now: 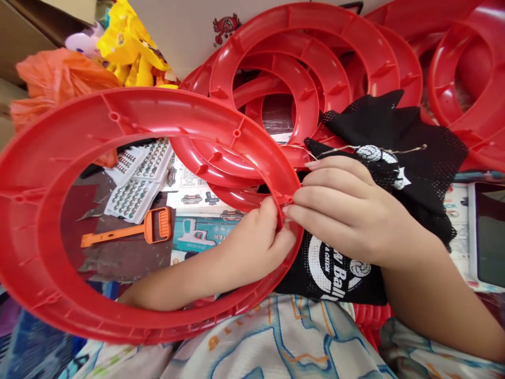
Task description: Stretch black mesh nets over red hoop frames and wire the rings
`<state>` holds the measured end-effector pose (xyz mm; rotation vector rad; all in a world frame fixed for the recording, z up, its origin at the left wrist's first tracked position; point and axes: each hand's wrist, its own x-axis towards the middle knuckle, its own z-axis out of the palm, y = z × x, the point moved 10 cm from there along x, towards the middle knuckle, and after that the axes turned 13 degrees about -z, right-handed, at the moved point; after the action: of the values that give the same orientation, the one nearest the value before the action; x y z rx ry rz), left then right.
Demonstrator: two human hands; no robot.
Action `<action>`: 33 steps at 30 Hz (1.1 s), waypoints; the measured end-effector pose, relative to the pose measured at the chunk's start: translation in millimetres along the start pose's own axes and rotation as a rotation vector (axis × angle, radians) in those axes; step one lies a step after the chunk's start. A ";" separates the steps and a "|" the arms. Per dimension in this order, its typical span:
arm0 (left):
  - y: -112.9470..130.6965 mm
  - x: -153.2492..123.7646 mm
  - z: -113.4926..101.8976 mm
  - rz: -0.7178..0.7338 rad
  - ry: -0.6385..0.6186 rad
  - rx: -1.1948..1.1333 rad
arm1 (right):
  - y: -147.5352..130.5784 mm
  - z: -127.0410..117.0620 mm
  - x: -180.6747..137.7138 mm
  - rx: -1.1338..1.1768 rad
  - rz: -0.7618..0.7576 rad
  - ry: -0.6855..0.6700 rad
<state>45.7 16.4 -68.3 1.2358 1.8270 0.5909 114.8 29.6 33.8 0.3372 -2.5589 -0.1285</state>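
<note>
A large red plastic ring (55,247) is tilted in front of me, ribbed on its inner face. Through its opening reaches my left hand (262,231), its fingers closed round the ring's right rim. My right hand (339,205) meets that same rim from outside, fingertips pinched together at a small peg; whatever they pinch is too small to make out. A thin light cord (339,149) runs by its upper fingertip. Under and behind the right hand lies black mesh fabric (418,123) with white ball prints, partly covered by the hand.
More red rings (307,18) are stacked at the back. An orange plastic handle tool (158,225) and white trays of small round cells (136,192) lie left, seen through the ring. Printed boxes (193,231) lie mid-table. A dark-screened device (489,231) is far right; an orange bag (59,79) back left.
</note>
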 end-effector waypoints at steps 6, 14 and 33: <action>-5.0 -4.0 12.0 0.004 -0.099 -0.097 | 11.9 4.1 -5.7 0.011 0.062 -0.006; 7.4 -8.9 12.1 0.124 -0.194 -0.574 | 11.4 -6.3 -8.5 0.070 0.035 0.071; 4.5 1.9 13.6 0.180 -0.256 -0.691 | 19.4 2.2 -15.7 0.047 0.043 -0.088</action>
<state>59.1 19.0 -72.9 0.9424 1.1519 1.0082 122.3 52.5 26.9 0.2998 -2.6582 -0.0683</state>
